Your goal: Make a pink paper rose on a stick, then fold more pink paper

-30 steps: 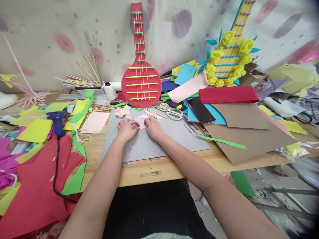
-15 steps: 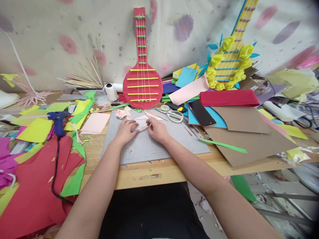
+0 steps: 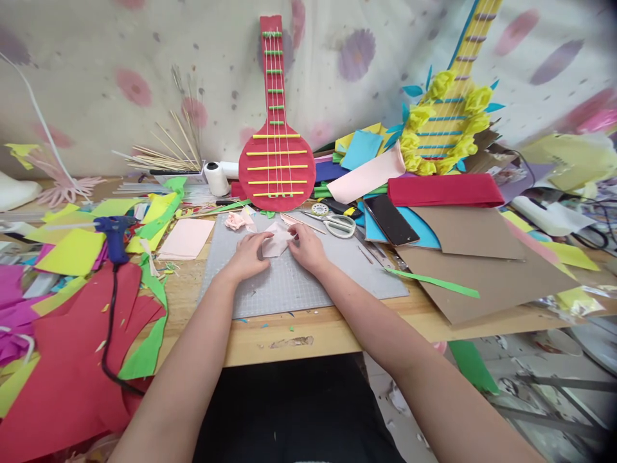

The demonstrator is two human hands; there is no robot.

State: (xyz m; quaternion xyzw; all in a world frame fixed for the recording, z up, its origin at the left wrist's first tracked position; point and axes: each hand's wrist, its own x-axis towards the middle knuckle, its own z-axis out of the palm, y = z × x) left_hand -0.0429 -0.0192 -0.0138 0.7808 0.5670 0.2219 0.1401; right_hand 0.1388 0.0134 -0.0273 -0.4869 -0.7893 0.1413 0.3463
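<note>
A small pale pink paper piece stands between my hands over the grey cutting mat. My left hand is at its left side, thumb and fingers apart, curved beside the paper. On the other side, my right hand pinches the paper's right edge between thumb and fingers. Behind my left hand lies a crumpled pink paper flower. White-handled scissors rest at the mat's back edge. A stack of pink paper squares is left of the mat.
A red paper-covered instrument leans at the back, and a yellow one stands right. A blue glue gun is at left. Right are a phone, brown cardboard and a green strip.
My left hand has opened and drawn slightly away from the paper. The pink paper has been turned and raised a little, and my right hand has shifted slightly.
</note>
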